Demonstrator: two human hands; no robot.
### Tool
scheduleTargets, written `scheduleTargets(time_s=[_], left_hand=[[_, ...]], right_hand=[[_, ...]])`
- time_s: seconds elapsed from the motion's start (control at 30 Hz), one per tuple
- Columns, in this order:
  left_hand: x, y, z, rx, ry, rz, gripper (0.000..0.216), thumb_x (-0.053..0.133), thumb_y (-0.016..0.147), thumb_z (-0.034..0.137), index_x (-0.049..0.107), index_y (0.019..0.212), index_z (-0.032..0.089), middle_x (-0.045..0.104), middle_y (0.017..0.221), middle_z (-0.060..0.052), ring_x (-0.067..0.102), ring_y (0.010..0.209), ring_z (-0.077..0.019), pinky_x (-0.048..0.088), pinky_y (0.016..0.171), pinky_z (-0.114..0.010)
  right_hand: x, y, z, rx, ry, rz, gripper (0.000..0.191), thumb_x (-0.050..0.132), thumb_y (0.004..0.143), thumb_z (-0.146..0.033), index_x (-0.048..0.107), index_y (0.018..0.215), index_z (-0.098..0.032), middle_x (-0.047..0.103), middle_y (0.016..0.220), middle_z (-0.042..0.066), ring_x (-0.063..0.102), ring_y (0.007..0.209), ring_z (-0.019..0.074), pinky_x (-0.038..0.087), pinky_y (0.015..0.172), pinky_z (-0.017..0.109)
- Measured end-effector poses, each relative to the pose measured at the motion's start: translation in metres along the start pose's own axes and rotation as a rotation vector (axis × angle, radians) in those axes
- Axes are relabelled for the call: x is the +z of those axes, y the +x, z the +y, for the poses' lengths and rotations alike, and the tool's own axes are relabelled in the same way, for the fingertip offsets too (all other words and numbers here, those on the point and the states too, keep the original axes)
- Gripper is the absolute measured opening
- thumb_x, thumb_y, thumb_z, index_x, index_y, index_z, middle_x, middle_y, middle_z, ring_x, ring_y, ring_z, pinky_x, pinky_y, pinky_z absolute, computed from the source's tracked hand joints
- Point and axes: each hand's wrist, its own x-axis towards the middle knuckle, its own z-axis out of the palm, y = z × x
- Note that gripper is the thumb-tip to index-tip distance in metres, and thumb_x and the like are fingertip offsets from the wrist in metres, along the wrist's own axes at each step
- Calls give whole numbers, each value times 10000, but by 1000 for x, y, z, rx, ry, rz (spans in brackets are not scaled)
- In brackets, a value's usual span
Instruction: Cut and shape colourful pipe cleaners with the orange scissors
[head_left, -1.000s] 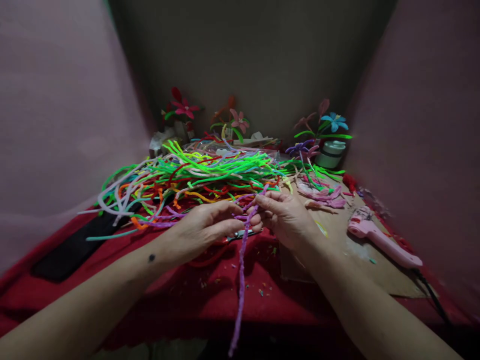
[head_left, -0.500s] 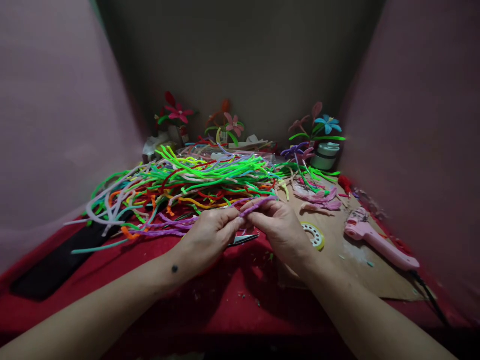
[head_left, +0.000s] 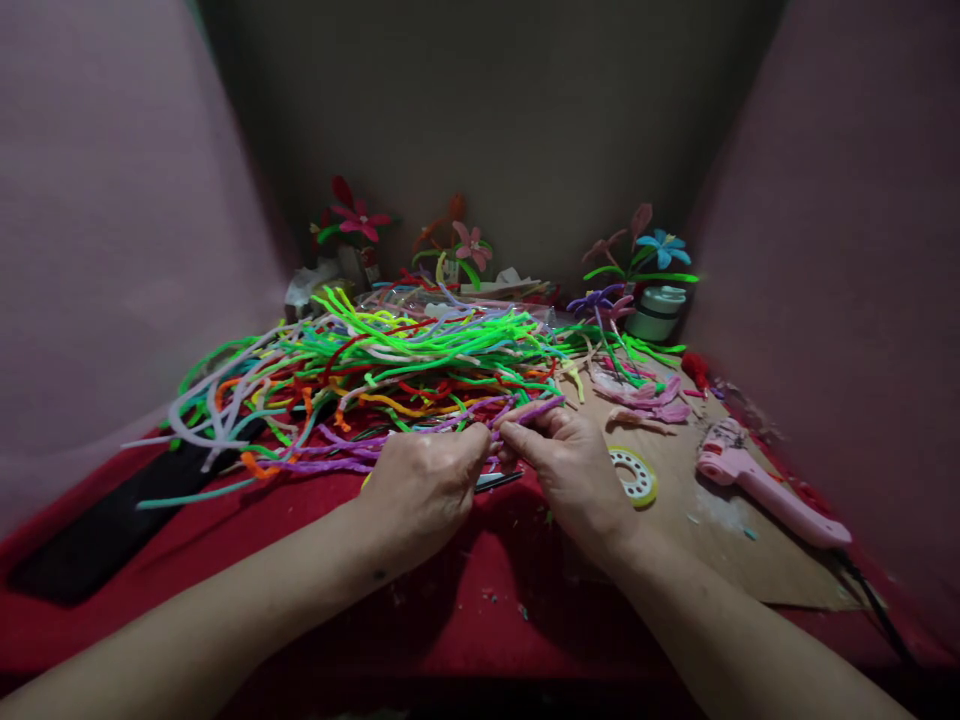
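Observation:
A purple pipe cleaner [head_left: 541,408] runs between my two hands, low over the red cloth. My left hand [head_left: 431,480] is closed with its fingertips pinched at the pipe cleaner's left part. Thumb and fingers of my right hand [head_left: 574,465] pinch it just to the right, and its end sticks out past them. Partly hidden under the hands lies a pair of scissors [head_left: 501,480], blades showing. Other purple pipe cleaners [head_left: 341,464] lie left of my left hand, at the front of a large multicoloured pile [head_left: 442,345].
A pink glue gun [head_left: 772,495] and a yellow-rimmed tape roll [head_left: 637,478] lie on a cardboard sheet [head_left: 679,540] at the right. A black flat object [head_left: 82,545] is at the left. Pipe-cleaner flowers [head_left: 664,247] and a lidded jar [head_left: 656,312] stand at the back.
My left hand has rolled over, its back now turned more upward, still pinching the purple pipe cleaner. My right hand keeps its pinch. The view has shifted slightly.

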Motion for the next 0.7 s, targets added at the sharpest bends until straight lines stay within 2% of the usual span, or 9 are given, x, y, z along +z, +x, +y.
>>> scheduleTargets(time_s=[0.13,0.27,0.4,0.6,0.7], left_hand=[[-4,0,0,-53,-134,-16,273,341,888,271,576,785,179,580,638,-11,479,531,-111,295,520,-225],[-9,1,1,-110,-376,15,252,357,900,304,582,908,191,622,747,1,538,630,-106,345,592,-208],[-9,0,-1,-124,-473,53,219,392,890,293,575,957,192,615,727,23,523,599,-85,343,579,-193],[-6,0,-5,-86,-463,83,214,414,869,265,590,797,167,546,653,21,464,580,-84,336,577,-199],[-8,1,-4,-115,-564,75,229,452,843,276,569,688,155,507,632,16,439,590,-89,337,572,-205]], right_hand=[[-3,2,3,29,-12,-74,129,640,715,-252,605,663,-140,577,563,-15,509,484,89,436,482,222],[-5,4,4,14,-29,-94,149,640,723,-286,608,707,-141,588,595,-4,511,505,94,434,516,233],[-5,4,4,10,11,-127,150,637,726,-291,610,709,-144,582,599,-8,503,502,89,423,508,227],[-3,5,5,35,-77,-117,125,661,687,-255,614,662,-141,579,519,-16,509,476,92,415,507,228],[-1,3,4,32,-144,-87,98,645,684,-234,617,672,-141,578,519,-15,507,472,99,417,498,237]])
